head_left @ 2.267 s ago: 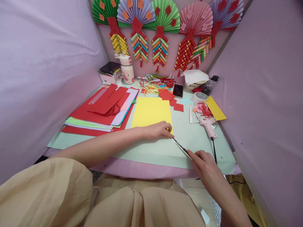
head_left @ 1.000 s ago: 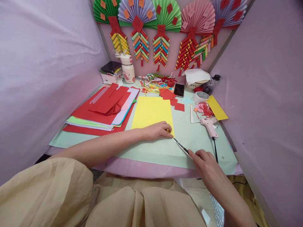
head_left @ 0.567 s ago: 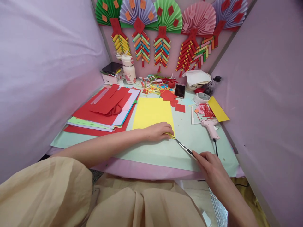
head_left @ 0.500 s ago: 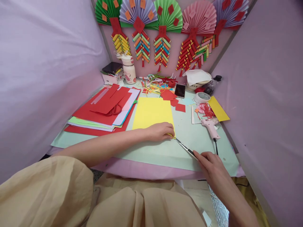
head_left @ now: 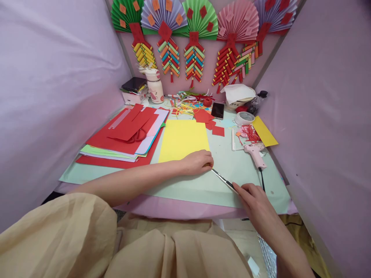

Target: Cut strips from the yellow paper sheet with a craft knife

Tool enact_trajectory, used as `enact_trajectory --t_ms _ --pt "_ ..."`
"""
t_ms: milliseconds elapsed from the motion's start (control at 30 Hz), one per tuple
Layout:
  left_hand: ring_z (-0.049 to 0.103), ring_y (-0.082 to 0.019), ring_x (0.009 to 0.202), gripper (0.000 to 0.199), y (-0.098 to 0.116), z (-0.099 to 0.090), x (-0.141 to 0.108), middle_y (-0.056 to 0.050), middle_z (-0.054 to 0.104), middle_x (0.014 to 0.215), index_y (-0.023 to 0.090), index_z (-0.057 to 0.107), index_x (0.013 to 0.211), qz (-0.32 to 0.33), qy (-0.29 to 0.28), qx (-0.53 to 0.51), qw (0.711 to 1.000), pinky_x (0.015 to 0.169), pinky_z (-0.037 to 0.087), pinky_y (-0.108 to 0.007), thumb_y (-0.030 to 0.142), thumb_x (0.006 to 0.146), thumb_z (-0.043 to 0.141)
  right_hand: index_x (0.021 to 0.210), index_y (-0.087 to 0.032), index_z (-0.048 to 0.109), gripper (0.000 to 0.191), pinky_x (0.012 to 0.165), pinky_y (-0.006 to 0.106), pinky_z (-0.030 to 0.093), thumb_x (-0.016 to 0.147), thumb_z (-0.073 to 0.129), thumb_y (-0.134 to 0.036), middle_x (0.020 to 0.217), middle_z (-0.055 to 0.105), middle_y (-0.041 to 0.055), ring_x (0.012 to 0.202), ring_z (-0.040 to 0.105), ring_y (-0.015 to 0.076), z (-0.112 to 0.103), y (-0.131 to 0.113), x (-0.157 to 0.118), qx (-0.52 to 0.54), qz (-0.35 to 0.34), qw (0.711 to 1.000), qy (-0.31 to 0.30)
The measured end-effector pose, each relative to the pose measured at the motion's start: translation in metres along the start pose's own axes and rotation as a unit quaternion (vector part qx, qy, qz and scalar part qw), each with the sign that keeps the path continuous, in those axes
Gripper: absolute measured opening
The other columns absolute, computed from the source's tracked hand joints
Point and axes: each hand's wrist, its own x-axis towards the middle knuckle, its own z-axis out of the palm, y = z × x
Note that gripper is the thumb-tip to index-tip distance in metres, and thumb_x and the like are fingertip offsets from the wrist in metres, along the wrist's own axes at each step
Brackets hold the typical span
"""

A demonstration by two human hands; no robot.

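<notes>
Craft corner, hanging paper fans (head_left: 199,23), glue gun (head_left: 255,155)

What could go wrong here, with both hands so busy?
The slim tool in the right hand ends right by the left hand, so a slip might poke it. The left hand rests at the near edge of the yellow sheet, which could crease. The glue gun's cord runs toward the right hand and might snag.
</notes>
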Motion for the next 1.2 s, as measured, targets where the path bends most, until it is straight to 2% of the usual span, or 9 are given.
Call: enact_trajectory --t_ms 300,667,833,933,1067,1200 --pt "0.056 -0.02 0.09 0.008 -0.003 0.003 0.003 -0.006 0.061 0.092 0.016 0.063 0.085 -0.017 0.005 -0.023 1.0 0.082 0.044 -0.03 0.013 0.089 0.058 0.135 -0.021 0.055 0.041 0.077 0.034 0.05 0.098 0.038 -0.015 0.098 0.056 0.0089 0.089 0.051 0.0201 -0.002 0.0 0.003 -0.004 0.004 1.0 -0.026" --pt "0.057 -0.018 0.092 0.011 -0.006 0.01 0.003 -0.005 0.063 0.091 0.017 0.067 0.086 -0.016 0.035 -0.06 0.997 0.083 0.045 -0.027 0.011 0.089 0.058 0.139 -0.022 0.048 0.043 0.079 0.036 0.05 0.098 0.038 -0.015 0.101 0.053 0.0089 0.091 0.05 0.0209 -0.001 -0.002 -0.001 0.011 0.013 0.998 -0.052" --pt "0.058 -0.017 0.098 0.017 -0.013 0.002 -0.002 -0.008 0.063 0.1 0.016 0.068 0.098 0.035 0.037 -0.081 0.995 0.088 0.046 -0.026 0.012 0.093 0.052 0.138 -0.023 0.049 0.041 0.08 0.037 0.051 0.098 0.039 -0.016 0.102 0.054 0.009 0.093 0.051 0.0216 -0.002 -0.003 -0.003 0.018 0.024 0.998 -0.052" --pt "0.059 -0.017 0.1 0.024 -0.022 -0.003 -0.007 -0.01 0.062 0.106 0.018 0.072 0.096 0.082 0.019 -0.08 0.993 0.091 0.046 -0.027 0.011 0.093 0.049 0.135 -0.024 0.051 0.039 0.077 0.036 0.052 0.099 0.04 -0.019 0.101 0.056 0.0091 0.093 0.052 0.0219 -0.003 -0.002 -0.003 0.015 0.021 0.999 -0.037" --pt "0.059 -0.02 0.101 0.03 -0.034 -0.004 -0.013 -0.014 0.064 0.11 0.02 0.074 0.101 0.161 0.018 -0.018 0.987 0.09 0.048 -0.032 0.015 0.096 0.046 0.132 -0.021 0.056 0.036 0.074 0.034 0.053 0.099 0.041 -0.019 0.098 0.057 0.0091 0.089 0.052 0.0209 -0.007 0.002 -0.004 0.002 0.007 1.0 -0.012" --pt "0.058 -0.021 0.106 0.033 -0.036 -0.004 -0.016 -0.013 0.065 0.113 0.022 0.073 0.109 0.177 0.007 0.03 0.984 0.093 0.047 -0.034 0.014 0.097 0.043 0.131 -0.021 0.057 0.036 0.072 0.033 0.052 0.098 0.043 -0.019 0.098 0.058 0.0094 0.088 0.052 0.0206 -0.012 0.005 -0.004 -0.015 0.0 1.0 -0.001"
